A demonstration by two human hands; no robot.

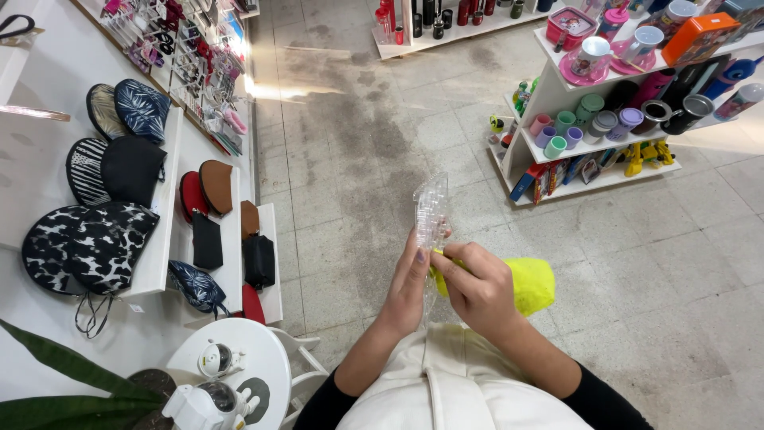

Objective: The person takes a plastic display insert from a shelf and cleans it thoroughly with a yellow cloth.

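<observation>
The left hand (410, 283) clasped a clear packet (432, 209) standing upright above its fingers, while the right hand (477, 288) pinched a yellow cloth (532, 284) just beside it.

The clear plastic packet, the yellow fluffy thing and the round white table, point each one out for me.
Clear plastic packet (430, 209): head view, on its upper half above the fingers.
Yellow fluffy thing (532, 283): head view, on its bare right side.
Round white table (267, 368): head view, on its bare top.
</observation>
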